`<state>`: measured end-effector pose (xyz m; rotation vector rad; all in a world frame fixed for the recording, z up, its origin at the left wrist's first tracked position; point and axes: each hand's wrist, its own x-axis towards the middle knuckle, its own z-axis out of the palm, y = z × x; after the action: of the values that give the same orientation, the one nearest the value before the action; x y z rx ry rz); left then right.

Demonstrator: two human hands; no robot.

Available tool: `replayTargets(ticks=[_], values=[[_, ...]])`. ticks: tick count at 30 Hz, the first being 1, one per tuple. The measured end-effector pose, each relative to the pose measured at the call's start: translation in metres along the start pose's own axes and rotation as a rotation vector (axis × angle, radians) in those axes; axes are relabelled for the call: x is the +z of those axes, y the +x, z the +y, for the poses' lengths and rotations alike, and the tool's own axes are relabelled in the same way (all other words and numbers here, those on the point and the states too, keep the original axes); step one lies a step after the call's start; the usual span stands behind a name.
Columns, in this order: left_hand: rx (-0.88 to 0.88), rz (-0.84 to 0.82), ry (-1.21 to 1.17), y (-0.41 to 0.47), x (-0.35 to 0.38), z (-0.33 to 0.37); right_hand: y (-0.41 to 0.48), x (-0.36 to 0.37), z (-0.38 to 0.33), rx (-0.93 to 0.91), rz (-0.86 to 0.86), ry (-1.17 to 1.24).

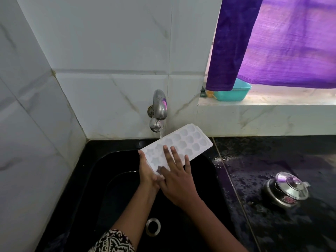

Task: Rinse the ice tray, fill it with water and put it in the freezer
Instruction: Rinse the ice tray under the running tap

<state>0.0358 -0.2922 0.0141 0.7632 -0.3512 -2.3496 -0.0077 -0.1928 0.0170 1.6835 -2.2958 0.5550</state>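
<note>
Ice tray (181,142), white with star and shell hollows, is being held above the black sink (116,179), its length running from near left to far right, the far corner reaching close to the counter. Pale marbled tiles are covering the wall (109,51) behind and to the left. A purple curtain (272,42) is hanging at upper right, its hem dropping towards the pale sill (272,102). A dark wet counter (272,160) is stretching away to the right of the sink, with water drops lying on it.

The right hand (176,180) is resting flat on the tray's upper face, fingers straight and spread across the hollows, clasping nothing. The left hand (147,171) is gripping the tray at its near left edge, thumb lying along the rim and fingers going underneath, out of sight. A patterned black-and-white sleeve (112,241) is showing at the bottom edge on the left arm.

A steel pot (287,188) with a lid on it is standing on the counter, well apart from the sink. A steel tap (160,106) is sticking out of the wall, and a stream of water (162,131) is running from it onto the tray's far edge. A teal tub (234,93) is sitting on the sill, partly behind the curtain. A round metal drain (153,226) is lying in the sink floor between the forearms.
</note>
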Motion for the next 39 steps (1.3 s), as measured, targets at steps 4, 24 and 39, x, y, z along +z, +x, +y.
replayTargets(ticks=[4,24,39], values=[[0.024,0.028,0.03,0.001,0.002,0.002,-0.003,-0.006,0.01,0.009,-0.109,0.081],[-0.015,-0.013,0.028,-0.004,0.007,-0.005,0.002,-0.012,0.007,0.034,-0.022,-0.036],[-0.031,-0.021,0.004,-0.008,0.014,0.0,-0.012,-0.006,0.003,0.095,-0.033,0.03]])
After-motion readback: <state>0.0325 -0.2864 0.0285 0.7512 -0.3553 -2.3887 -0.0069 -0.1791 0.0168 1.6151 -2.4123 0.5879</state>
